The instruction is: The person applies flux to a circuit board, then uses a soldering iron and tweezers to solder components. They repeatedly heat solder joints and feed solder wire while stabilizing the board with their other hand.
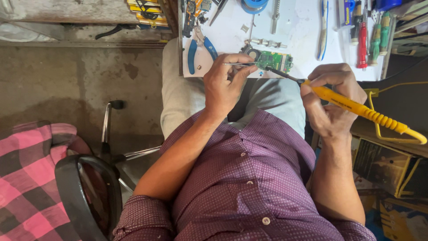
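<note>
The left hand is pinching tweezers against the green circuit board, while the right hand is gripping a yellow soldering iron. Its tip is getting lost against the board, and the tools along the white table are running off the top edge.

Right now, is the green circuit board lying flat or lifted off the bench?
Flat: the green circuit board rests face-up on the white bench.

Stained concrete floor, black chair, cluttered white worktop
</note>
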